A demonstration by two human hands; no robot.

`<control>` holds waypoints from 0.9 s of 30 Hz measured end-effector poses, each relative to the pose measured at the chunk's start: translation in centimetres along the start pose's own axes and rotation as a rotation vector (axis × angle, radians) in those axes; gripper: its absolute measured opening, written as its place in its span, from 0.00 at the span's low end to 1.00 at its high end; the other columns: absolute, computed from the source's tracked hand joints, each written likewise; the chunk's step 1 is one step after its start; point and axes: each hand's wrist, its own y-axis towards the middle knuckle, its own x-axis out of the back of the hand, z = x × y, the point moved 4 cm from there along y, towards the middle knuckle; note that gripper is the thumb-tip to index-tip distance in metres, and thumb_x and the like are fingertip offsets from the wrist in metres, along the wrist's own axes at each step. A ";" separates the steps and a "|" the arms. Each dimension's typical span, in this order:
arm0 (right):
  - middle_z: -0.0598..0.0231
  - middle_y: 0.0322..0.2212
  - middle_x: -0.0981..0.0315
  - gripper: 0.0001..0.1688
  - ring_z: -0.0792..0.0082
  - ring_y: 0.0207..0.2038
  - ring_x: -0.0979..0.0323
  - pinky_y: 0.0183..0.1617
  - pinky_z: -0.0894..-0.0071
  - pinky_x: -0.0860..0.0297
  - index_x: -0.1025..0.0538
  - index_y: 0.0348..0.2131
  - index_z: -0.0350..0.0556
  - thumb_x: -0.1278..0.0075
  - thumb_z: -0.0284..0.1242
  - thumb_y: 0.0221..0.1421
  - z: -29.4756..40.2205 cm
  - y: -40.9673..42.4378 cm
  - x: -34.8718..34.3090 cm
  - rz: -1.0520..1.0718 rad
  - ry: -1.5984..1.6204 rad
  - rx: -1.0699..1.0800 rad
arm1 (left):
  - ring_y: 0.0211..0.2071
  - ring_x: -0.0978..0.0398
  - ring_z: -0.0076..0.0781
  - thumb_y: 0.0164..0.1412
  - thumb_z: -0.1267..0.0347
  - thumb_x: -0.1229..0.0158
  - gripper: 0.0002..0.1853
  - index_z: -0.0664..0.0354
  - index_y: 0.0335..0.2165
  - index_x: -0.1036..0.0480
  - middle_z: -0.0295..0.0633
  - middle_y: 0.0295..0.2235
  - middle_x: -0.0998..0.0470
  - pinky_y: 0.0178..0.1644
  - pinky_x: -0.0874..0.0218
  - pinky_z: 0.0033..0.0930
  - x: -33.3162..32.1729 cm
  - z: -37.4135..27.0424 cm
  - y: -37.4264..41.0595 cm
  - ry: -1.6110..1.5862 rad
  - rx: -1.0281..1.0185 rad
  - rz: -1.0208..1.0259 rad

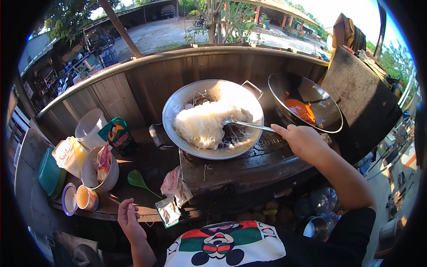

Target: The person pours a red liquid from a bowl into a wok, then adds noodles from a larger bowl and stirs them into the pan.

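Note:
My right hand (302,142) grips the handle of a metal cooking utensil (250,125). The utensil's head reaches into a heap of pale thin noodles (203,123) and is partly covered by them. The noodles fill much of a wide aluminium pan (171,100), which has a looped handle on each side and sits on a gas stove (233,167). Near the front edge of the wooden counter, my left hand (129,215) is raised with loosely curled fingers and holds nothing. A green plastic spoon (136,178) and an opened sachet (167,212) lie close to it.
At right, a black wok (325,106) holds orange-red sauce (301,110). On the left are a green pouch (117,135), a clear plastic container (89,128), a bowl (113,175), and a paper cup (87,197). A plastic bag (175,187) lies by the stove; a wooden wall (153,86) stands behind.

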 end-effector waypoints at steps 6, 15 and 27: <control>0.57 0.24 0.29 0.20 0.57 0.30 0.30 0.34 0.61 0.35 0.30 0.45 0.59 0.58 0.28 0.50 -2.3 3.4 1.3 -0.076 0.052 -0.014 | 0.21 0.42 0.10 0.57 0.73 0.54 0.07 0.64 0.33 0.31 0.29 0.21 0.35 0.23 0.53 0.12 1.2 -0.6 -1.0 0.012 -0.028 -0.046; 0.54 0.26 0.28 0.14 0.53 0.32 0.30 0.35 0.58 0.36 0.28 0.38 0.52 0.60 0.33 0.52 -0.4 6.7 5.8 -0.265 0.184 0.205 | 0.22 0.41 0.11 0.56 0.73 0.54 0.07 0.64 0.33 0.31 0.30 0.21 0.34 0.24 0.52 0.13 1.3 0.5 -3.2 0.001 0.002 -0.107; 0.62 0.18 0.35 0.11 0.62 0.27 0.34 0.34 0.65 0.39 0.24 0.33 0.55 0.55 0.29 0.47 0.3 5.4 12.7 -0.149 -0.034 0.399 | 0.23 0.39 0.12 0.56 0.74 0.54 0.07 0.64 0.33 0.31 0.30 0.25 0.32 0.24 0.51 0.13 3.6 1.2 -5.8 0.011 0.024 -0.207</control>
